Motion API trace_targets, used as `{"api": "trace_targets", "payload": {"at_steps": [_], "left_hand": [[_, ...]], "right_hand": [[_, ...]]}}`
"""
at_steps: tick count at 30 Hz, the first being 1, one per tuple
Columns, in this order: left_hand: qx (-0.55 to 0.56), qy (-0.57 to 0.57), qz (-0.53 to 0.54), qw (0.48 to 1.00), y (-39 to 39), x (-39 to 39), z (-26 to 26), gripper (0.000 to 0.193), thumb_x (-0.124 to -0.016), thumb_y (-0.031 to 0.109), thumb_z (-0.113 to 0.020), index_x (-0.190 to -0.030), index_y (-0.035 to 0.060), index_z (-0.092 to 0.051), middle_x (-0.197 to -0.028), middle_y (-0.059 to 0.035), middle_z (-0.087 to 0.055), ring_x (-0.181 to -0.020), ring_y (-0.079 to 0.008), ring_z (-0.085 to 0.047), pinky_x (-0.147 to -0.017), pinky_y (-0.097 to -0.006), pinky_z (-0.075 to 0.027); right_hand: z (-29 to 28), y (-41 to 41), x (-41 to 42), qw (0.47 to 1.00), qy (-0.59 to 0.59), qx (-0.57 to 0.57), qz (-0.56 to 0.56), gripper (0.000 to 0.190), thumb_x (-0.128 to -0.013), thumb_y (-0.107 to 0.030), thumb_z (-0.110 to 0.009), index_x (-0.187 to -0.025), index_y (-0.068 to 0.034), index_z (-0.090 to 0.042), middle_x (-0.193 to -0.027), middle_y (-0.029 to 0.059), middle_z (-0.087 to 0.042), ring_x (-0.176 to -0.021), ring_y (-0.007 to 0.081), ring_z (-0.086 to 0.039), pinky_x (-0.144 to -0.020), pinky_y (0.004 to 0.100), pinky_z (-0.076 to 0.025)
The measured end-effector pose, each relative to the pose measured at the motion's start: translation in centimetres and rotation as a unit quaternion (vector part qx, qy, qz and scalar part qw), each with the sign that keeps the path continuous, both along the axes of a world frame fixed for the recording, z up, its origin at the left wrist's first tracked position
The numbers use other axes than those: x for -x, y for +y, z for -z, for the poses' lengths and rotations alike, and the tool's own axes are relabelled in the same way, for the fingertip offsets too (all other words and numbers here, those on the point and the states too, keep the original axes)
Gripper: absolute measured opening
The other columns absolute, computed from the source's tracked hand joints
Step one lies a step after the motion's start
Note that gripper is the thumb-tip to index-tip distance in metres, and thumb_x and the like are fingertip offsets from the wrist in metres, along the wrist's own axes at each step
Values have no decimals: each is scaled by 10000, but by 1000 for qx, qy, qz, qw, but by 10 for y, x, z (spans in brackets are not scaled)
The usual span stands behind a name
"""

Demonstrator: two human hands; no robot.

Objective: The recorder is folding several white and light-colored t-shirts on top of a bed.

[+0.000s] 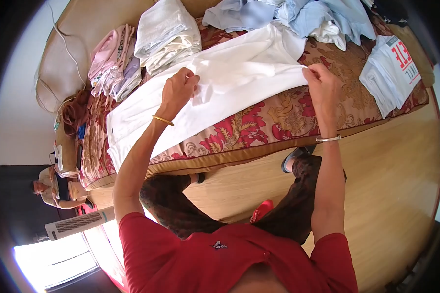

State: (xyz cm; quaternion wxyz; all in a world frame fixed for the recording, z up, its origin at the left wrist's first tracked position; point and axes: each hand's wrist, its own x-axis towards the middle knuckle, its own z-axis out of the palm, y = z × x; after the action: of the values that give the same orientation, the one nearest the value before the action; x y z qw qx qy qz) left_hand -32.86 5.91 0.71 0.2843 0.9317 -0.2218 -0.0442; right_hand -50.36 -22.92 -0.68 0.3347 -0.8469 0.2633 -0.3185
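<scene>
A long white cloth garment (212, 99), possibly trousers, lies spread slantwise over the patterned sofa seat (234, 132). My left hand (179, 88), with a gold-coloured bangle at its wrist, pinches the fabric near the middle, a little raised. At the garment's right edge my right hand (321, 78) grips a corner between thumb and fingers; a silver-coloured bangle is on that wrist. The cloth is drawn out between both hands. Its far right end rests by a heap of light blue clothes (297, 16).
Behind my left hand stand a stack of folded white clothes (168, 33) and a pile of pink and floral clothes (112, 62). A folded white printed garment (392, 73) lies far right. Another person (49, 186) sits at the far left, beyond a tall white appliance (79, 222).
</scene>
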Motion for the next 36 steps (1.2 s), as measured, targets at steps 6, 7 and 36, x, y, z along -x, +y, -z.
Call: {"api": "trace_targets", "payload": {"at_steps": [6, 7, 36], "left_hand": [[79, 114, -48, 989, 8, -1, 0, 227, -824, 213, -562, -870, -1, -620, -662, -68, -641, -545, -136, -602, -567, -287, -466], [72, 86, -52, 992, 13, -3, 3, 224, -826, 212, -562, -861, -1, -623, -661, -67, -639, -546, -135, -602, -559, -281, -463], [222, 195, -58, 954, -25, -65, -80, 134, -909, 141, -513, -935, 25, -576, -721, -45, -590, -566, -122, -584, -490, -251, -489]], "right_hand": [[18, -12, -1, 995, 93, 17, -24, 197, -784, -211, -634, -839, -27, -675, -751, 175, -650, -719, 342, -631, -648, 402, -475], [19, -10, -2, 994, 109, 3, -31, 204, -782, -212, -634, -841, -21, -674, -771, 181, -651, -737, 344, -631, -664, 406, -475], [26, -12, -2, 993, 97, 46, -45, 215, -776, -215, -624, -836, -14, -673, -778, 198, -651, -768, 369, -628, -692, 436, -480]]}}
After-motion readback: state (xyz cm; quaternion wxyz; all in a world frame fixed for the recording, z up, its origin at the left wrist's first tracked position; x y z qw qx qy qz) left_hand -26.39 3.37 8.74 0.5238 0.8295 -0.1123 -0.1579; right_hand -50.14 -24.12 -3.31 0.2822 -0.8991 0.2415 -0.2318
